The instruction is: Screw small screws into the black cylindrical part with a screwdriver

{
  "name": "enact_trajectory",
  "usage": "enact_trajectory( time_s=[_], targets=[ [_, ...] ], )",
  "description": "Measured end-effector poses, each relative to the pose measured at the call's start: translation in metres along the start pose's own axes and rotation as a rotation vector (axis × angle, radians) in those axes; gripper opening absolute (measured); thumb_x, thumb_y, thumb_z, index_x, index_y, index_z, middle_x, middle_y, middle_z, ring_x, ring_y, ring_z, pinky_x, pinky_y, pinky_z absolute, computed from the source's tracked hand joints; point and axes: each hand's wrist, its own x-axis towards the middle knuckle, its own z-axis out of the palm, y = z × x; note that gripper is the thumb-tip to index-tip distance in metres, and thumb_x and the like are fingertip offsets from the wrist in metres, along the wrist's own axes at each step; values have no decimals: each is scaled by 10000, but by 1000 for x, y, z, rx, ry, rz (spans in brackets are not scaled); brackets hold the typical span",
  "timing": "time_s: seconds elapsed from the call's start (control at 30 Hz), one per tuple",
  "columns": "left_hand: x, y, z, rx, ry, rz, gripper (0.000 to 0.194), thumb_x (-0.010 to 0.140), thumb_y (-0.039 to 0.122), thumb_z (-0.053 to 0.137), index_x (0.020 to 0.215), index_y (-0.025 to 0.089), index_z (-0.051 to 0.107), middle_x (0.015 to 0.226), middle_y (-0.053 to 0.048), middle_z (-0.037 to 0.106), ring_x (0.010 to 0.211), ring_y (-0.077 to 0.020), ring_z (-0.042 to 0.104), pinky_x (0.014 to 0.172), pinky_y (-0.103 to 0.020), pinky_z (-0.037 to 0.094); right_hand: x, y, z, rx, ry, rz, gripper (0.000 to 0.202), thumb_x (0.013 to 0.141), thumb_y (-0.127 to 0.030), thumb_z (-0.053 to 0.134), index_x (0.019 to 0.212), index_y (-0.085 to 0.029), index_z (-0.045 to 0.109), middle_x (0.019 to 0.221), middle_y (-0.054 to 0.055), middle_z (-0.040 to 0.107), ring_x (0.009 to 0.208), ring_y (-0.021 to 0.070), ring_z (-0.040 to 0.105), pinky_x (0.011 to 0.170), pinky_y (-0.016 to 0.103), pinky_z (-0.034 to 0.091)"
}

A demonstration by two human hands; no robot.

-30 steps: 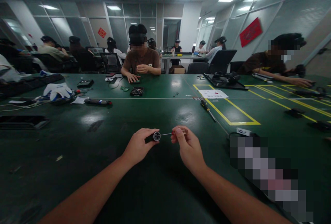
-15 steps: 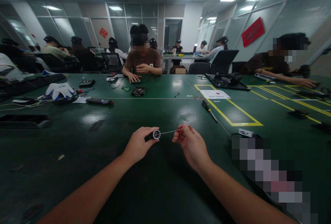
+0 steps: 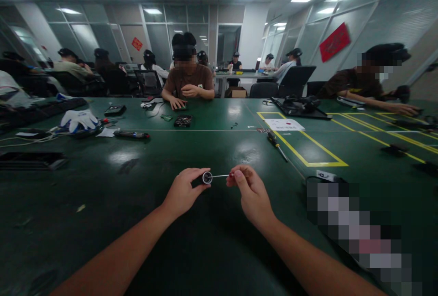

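Left hand [image 3: 183, 193] clamps dark cylinder [image 3: 205, 179] between thumb and fingers, pale-rimmed end facing camera. Right hand [image 3: 252, 191] pinches red handle of thin screwdriver [image 3: 220, 176]; tip appears inside rim, exact seating can't tell. Hands apart, shaft bridging gap, work held above green table [image 3: 116, 186].

Shaft comes in from side: best lined up with bore. Firm left grip, light right-hand twist; tilt likely slips tip. Bracing forearms on table should help.

Beyond: yellow-black screwdriver [image 3: 276, 144] by taped rectangle [image 3: 323, 165], white glove [image 3: 79, 120] far left.
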Motion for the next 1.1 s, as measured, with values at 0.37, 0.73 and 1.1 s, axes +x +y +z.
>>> enact_trajectory(
  time_s=[0.37,0.73,1.1],
  targets=[
    [0,-1,0,12,16,-26,424,857,178,768,1265,276,713,1244,-40,747,1158,-255,673,1035,-470,514,-2,3,-1,-27,-35,-4,222,1014,-456,590,1013,-242,647,880,23,678,827,199,661,796,366,526],
    [1,-1,0,30,23,-24,420,848,165,773,1252,268,718,1229,-40,755,1145,-254,674,1027,-470,508,-1,-3,0,-40,-57,48,252,982,-487,625,996,-237,650,725,-24,613,653,153,593,640,303,480],
    [1,-3,1,64,-4,-5,406,863,196,758,1258,279,715,1233,-39,752,1139,-258,669,1017,-474,505,0,-5,1,33,13,90,302,976,-505,626,909,-221,703,661,-31,591,605,134,553,606,278,457]
  ],
)
